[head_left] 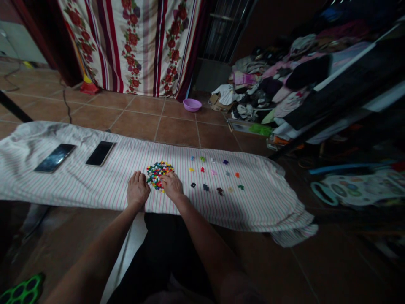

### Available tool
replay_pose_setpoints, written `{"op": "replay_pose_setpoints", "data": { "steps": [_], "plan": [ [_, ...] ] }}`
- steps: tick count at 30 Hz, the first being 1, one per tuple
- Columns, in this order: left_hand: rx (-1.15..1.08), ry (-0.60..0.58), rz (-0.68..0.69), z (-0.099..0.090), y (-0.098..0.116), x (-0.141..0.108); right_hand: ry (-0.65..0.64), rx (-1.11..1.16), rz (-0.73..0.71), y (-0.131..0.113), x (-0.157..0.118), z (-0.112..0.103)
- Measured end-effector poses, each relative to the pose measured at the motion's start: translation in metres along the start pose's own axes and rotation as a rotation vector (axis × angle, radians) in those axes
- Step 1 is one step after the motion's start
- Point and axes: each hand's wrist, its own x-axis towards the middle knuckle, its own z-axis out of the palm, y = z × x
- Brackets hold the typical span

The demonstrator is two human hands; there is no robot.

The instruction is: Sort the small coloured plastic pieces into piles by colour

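A round pile of small multicoloured pieces [155, 169], perhaps beads, lies on the striped cloth [126, 185]. My left hand [138, 188] rests on the cloth against the pile's left side, its fingers stretched out flat. At the pile's right edge, my right hand [172, 185] reaches in with fingertips drawn together; whatever they pinch is too small to make out. To the right of it, little groups sorted by colour sit in rows, among them a red group [202, 169], a purple group [225, 161], a brown group [220, 191] and an orange group [237, 175].
Two phones, a darker phone [55, 158] and a white-edged phone [100, 153], lie on the cloth at left. Beyond are a tiled floor [177, 130], a purple basin [192, 105] and a floral curtain [133, 46]. Heaped clothes [253, 84] fill the back right.
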Motion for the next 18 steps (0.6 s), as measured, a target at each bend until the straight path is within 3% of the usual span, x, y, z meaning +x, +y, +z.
{"op": "replay_pose_setpoints", "data": {
  "steps": [6, 18],
  "plan": [
    [-0.027, -0.016, -0.01, -0.0001, 0.0, -0.0001, -0.046, -0.017, 0.018, -0.0066, 0.0018, -0.0052],
    [-0.02, -0.028, -0.002, -0.0031, 0.0009, 0.0005, 0.003, 0.008, -0.045, 0.0019, 0.0029, 0.0007]
  ]
}}
